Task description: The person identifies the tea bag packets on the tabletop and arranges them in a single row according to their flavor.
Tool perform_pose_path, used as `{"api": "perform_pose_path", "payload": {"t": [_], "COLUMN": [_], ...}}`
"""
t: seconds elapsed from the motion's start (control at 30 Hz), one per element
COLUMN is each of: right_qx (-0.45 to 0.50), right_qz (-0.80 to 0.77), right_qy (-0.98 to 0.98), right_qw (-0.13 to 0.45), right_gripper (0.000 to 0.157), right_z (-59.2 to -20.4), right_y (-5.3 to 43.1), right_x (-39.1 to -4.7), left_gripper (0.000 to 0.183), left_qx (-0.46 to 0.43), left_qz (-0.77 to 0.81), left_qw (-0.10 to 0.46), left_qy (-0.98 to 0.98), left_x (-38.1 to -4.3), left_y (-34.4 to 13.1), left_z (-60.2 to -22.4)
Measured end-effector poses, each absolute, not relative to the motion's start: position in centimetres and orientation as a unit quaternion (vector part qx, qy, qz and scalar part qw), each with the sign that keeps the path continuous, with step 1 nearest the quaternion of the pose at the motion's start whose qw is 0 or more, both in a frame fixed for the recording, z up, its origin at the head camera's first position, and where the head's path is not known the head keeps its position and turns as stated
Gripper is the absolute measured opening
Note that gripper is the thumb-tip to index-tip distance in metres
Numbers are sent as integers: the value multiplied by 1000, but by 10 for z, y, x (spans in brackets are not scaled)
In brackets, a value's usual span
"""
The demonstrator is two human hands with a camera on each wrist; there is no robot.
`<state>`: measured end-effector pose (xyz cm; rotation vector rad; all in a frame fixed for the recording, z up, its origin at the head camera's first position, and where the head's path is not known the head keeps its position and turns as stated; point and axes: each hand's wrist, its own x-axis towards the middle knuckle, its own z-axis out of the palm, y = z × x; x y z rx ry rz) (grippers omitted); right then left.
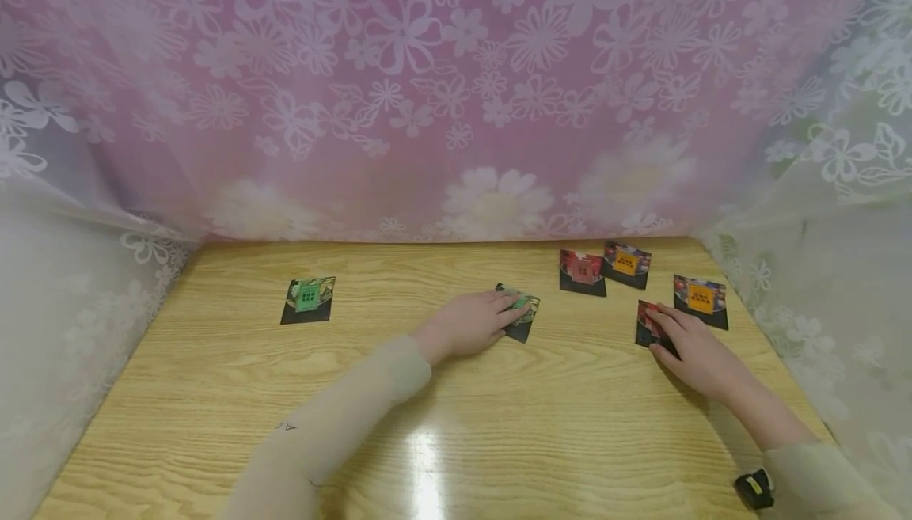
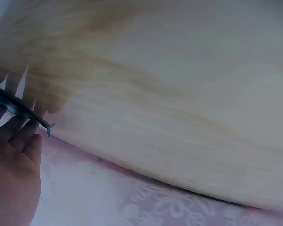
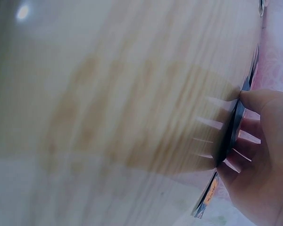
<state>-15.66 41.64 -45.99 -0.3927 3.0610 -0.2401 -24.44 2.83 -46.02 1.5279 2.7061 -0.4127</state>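
Printed in dark characters on leftmost green-labelled packet point(image 1: 308, 300), far red-labelled packet point(image 1: 583, 273) and two orange-labelled packets point(image 1: 627, 265) point(image 1: 701, 301), arranged in rows, too small to read.

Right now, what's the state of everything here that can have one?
Leftmost green packet: flat, untouched.
Other green packet: partly covered.
Back red packet: flat, untouched.
Front red packet: partly covered.
Back orange packet: flat, untouched.
Right orange packet: flat.
Left grip: touching other green packet.
Right grip: touching front red packet.
Black object: state unclear.
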Motion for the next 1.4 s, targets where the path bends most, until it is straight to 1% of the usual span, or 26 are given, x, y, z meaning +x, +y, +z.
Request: {"api": "perform_pose_path", "payload": {"t": [0.13, 0.33, 0.73, 0.87, 1.13, 1.4], "right_qx": [-129, -127, -128, -128, -132, -128], "right_qz": [-79, -80, -83, -84, -82, -81], "right_qy": [988, 988, 988, 988, 988, 988], "right_qw": [23, 25, 24, 21, 19, 25], "right_gripper": [64, 64, 64, 64, 63, 65], "right_z": [-460, -458, -463, -462, -461, -463], "right_y": [415, 414, 417, 416, 417, 417], "right_x": [-157, -156, -157, -156, -156, -157], "left_gripper": [64, 63, 62, 63, 63, 63], "left_qx": [473, 443, 387, 370, 355, 330], "left_qz": [-118, -76, -34, -25, -13, -11], "left_qw": [9, 31, 41, 41, 24, 26], "left_qy": [873, 893, 921, 928, 935, 944], "left_x": [-249, -255, -261, -261, -261, -254], "left_y": [13, -11, -61, -78, -105, -128], "left_z": [-463, -465, -468, -469, -473, -473]}}
